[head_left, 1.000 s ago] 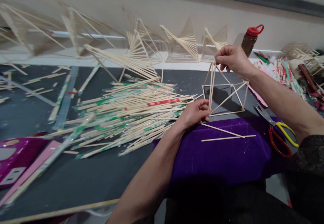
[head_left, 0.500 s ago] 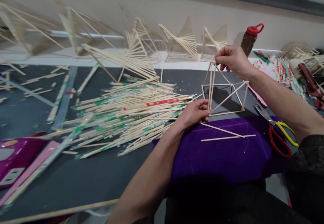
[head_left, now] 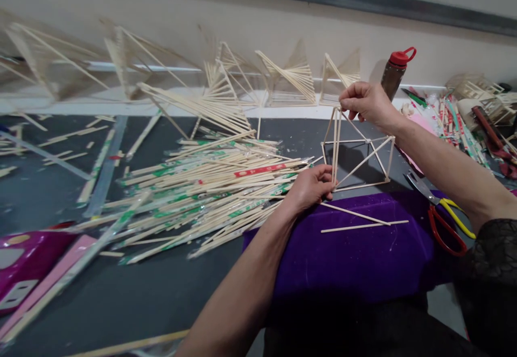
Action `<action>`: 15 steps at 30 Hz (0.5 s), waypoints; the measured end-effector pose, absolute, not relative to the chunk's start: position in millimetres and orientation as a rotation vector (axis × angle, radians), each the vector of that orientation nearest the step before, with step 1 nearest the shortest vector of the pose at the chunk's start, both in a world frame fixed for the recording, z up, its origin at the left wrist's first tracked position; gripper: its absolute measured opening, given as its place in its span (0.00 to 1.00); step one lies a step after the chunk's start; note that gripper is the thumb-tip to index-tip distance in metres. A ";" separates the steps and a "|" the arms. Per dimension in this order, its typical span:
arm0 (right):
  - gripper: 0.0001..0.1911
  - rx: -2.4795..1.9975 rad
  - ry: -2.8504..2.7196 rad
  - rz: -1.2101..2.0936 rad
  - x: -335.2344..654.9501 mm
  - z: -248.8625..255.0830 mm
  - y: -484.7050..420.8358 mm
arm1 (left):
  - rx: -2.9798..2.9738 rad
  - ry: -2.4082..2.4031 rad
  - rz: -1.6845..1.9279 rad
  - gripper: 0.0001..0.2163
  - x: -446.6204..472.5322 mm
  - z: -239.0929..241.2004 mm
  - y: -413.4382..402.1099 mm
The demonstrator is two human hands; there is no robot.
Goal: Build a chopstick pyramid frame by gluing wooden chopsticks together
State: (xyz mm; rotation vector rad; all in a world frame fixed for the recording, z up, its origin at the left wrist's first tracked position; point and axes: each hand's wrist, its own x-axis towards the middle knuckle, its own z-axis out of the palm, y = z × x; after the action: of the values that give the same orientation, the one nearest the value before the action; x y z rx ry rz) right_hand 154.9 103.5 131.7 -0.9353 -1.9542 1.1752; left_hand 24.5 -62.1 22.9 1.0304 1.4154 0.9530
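A small open frame of wooden chopsticks stands on the dark table in front of me. At its near left corner, my left hand pinches the foot of an upright chopstick. The fingertips of my right hand are closed on the top of that upright, by the frame's upper corner. Two sticks rise close together there, and the exact grip is partly hidden by the fingers. Two loose chopsticks lie crossed on a purple cloth below the frame.
A large pile of chopsticks, many in wrappers, spreads left of the frame. Scissors lie at the right. Finished twisted stick models line the wall, beside a red-capped bottle. A magenta object sits far left.
The view has tilted slightly, so everything appears a little lower. Both hands keep their hold on the upright chopstick, and the frame stands as before.
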 end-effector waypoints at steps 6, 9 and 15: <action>0.07 -0.923 -1.944 1.210 154.5 130.2 104.6 | 1.032 1.417 0.948 0.17 23.2 22.2 -62.1; 0.06 -0.923 -1.941 1.221 154.9 130.3 104.5 | 1.034 1.422 0.943 0.17 22.5 21.6 -62.7; 0.06 -0.924 -1.960 1.234 155.5 132.7 102.0 | 1.037 1.438 0.929 0.19 21.9 20.4 -63.2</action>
State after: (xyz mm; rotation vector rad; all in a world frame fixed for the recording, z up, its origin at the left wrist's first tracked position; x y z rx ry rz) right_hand 155.5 102.0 132.7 -0.9237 -1.9598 1.2341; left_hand 21.9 -63.2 20.4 1.0373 1.4376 0.9285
